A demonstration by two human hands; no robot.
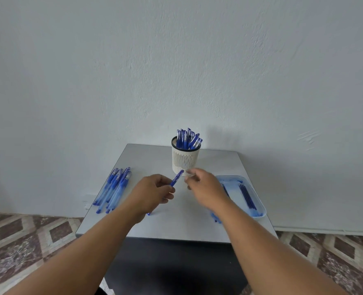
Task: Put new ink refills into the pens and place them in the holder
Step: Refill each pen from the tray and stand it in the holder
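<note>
From the head view, the left hand (pixel 155 191) holds a blue pen (pixel 177 178) with its fingers curled round the lower barrel, the pen tilted so that its upper end points up and to the right, just in front of the base of the holder (pixel 185 158). The right hand (pixel 204 187) is close beside that upper end, its fingertips pinching something small and pale that is too blurred to name; it may be a clear pen part such as a cap or tip section. The white slotted holder stands at the back of the grey table (pixel 176 224) and already carries a cluster of capped blue pens. A row of loose pens (pixel 114 189) lies on the left of the table, well apart from the hands, and a pale blue tray (pixel 259 201) on the right holds several dark refills (pixel 247 196). The likeliest trouble, as I judge it, lies in mating the small piece to the pen: the two ends are apart and at an angle, so a crooked meeting could jam or drop the piece. Working this near the holder, a knuckle could also knock it and tip the pens out.
</note>
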